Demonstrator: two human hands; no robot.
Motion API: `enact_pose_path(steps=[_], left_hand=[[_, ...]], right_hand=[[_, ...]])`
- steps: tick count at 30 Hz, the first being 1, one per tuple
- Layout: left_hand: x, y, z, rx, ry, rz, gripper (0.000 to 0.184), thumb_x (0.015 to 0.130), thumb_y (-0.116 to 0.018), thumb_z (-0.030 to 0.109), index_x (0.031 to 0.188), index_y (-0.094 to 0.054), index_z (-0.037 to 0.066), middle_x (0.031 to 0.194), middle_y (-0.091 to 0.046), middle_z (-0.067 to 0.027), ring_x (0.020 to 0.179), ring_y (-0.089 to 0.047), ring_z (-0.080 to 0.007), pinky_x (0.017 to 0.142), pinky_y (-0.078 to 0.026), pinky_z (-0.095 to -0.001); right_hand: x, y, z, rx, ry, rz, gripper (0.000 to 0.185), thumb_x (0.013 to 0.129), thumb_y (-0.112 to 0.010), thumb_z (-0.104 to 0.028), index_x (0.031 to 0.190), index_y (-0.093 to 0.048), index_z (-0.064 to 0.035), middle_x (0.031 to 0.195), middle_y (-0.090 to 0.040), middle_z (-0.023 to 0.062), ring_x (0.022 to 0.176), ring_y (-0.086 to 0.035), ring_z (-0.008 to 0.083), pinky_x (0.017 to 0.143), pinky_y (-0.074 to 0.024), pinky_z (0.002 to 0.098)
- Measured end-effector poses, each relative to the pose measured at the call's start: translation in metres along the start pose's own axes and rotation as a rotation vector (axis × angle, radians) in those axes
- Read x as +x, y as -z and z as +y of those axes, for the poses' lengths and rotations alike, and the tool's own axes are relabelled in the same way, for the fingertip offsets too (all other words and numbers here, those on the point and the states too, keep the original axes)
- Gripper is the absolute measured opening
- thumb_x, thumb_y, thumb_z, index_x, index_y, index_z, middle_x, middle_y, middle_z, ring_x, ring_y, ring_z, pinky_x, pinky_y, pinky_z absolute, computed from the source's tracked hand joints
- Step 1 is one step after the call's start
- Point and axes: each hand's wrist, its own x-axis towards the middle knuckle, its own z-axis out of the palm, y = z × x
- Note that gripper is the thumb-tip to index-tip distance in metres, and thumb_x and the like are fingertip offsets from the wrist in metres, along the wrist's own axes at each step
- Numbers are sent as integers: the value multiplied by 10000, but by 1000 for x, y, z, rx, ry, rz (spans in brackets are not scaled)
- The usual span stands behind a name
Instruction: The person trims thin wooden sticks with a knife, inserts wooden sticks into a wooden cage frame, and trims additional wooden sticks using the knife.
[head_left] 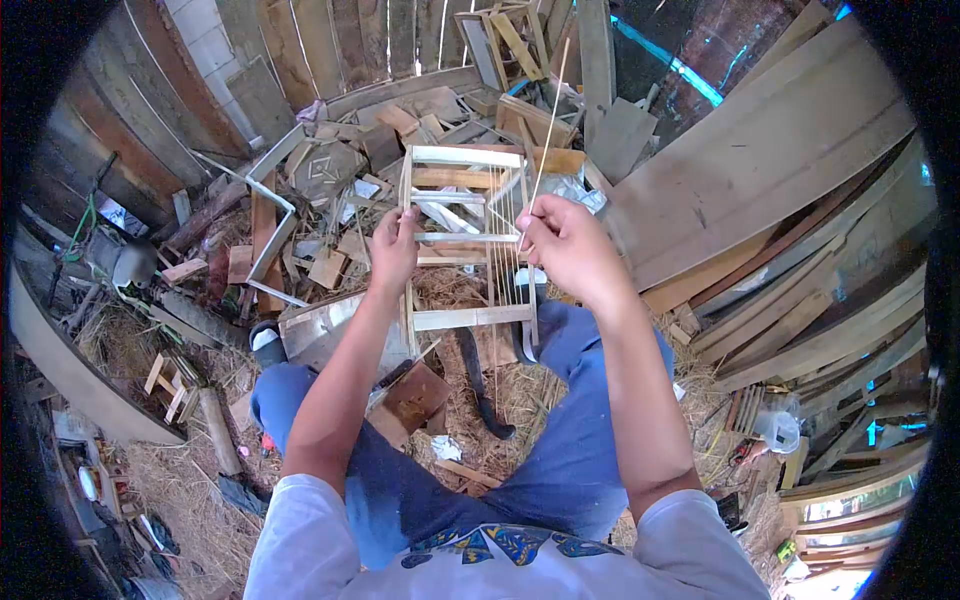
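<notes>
A light wooden frame (465, 318) with crossbars and a row of thin rods along its right side stands between my knees. My left hand (396, 245) grips the frame's left side bar, fingers wrapped round it. At the right side, my right hand (560, 240) pinches a long thin stick (556, 115) near the middle crossbar. The stick points up and away, and its lower end is hidden by my fingers and the rods.
Wood offcuts (400, 122) lie heaped beyond the frame. Large boards (740, 170) lean at the right. A brown block (415, 397) and a dark curved tool (478, 385) rest on the straw-covered ground. A clear container (778, 430) is at the right.
</notes>
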Motion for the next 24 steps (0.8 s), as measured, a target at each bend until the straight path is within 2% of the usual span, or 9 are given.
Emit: enact_pose_path(steps=[1, 2, 5, 7, 8, 10, 14, 20, 24], left_hand=[[3, -3, 0, -17, 1, 3, 306, 1094, -544, 280, 1177, -684, 21, 791, -562, 45, 682, -465, -28, 565, -363, -218], [9, -8, -5, 64, -118, 56, 317, 1096, -534, 285, 1208, -676, 24, 804, -579, 29, 706, -505, -41, 594, -401, -225], [15, -11, -7, -46, -33, -17, 330, 1098, -527, 296, 1231, -666, 28, 827, -599, 12, 732, -543, -61, 628, -440, -235], [12, -16, 1, -45, -41, -15, 330, 1100, -522, 295, 1235, -664, 29, 833, -607, 6, 729, -549, -66, 632, -448, -236], [10, -17, 4, -40, -52, -7, 330, 1101, -517, 294, 1239, -661, 31, 840, -616, 0, 727, -554, -71, 636, -456, -236], [9, -16, -2, -54, -54, -4, 329, 1103, -512, 290, 1236, -660, 28, 841, -617, -2, 727, -557, -74, 637, -457, -240], [19, -7, -45, -82, -43, 6, 341, 1109, -497, 285, 1219, -656, 4, 845, -621, -14, 741, -576, -88, 643, -461, -250], [9, -1, -37, -146, -10, 88, 321, 1108, -506, 276, 1166, -625, -16, 892, -651, -39, 788, -591, -105, 681, -486, -269], [5, 7, -31, -63, 111, 55, 273, 1106, -508, 245, 1130, -583, -17, 943, -674, -61, 840, -615, -123, 697, -507, -293]], right_hand=[[0, 0, 1, -26, 5, -7, 155, 1042, -586, -131, 939, -612, -17, 808, -641, 20, 712, -613, 100, 678, -528, 270], [-1, 0, 1, -29, 5, -7, 155, 1042, -586, -131, 939, -612, -17, 808, -641, 20, 712, -613, 100, 678, -528, 270], [-4, -1, -2, -79, -10, -4, 146, 1043, -579, -126, 953, -615, -17, 804, -633, 18, 715, -612, 99, 687, -533, 272], [-3, -3, 3, -7, 24, 52, 173, 976, -619, -174, 967, -670, -8, 808, -716, 142, 727, -683, 288, 699, -516, 403], [-2, -4, 4, -7, 22, 50, 173, 976, -619, -174, 967, -670, -8, 808, -716, 142, 727, -683, 288, 699, -516, 403], [-1, -8, 0, -111, 23, 6, 130, 1046, -568, -120, 985, -614, -15, 784, -605, 10, 690, -585, 94, 668, -508, 264], [-3, -20, -7, -54, 42, -10, 122, 1050, -555, -116, 996, -606, -19, 783, -589, 0, 681, -574, 90, 659, -492, 256], [-2, -33, -19, -267, 101, 17, 227, 988, -656, -204, 1033, -704, 13, 755, -670, 122, 682, -592, 190, 682, -486, 372], [1, -40, -24, -266, 118, 18, 218, 988, -663, -191, 1035, -703, 18, 738, -660, 92, 683, -602, 158, 657, -489, 344]])
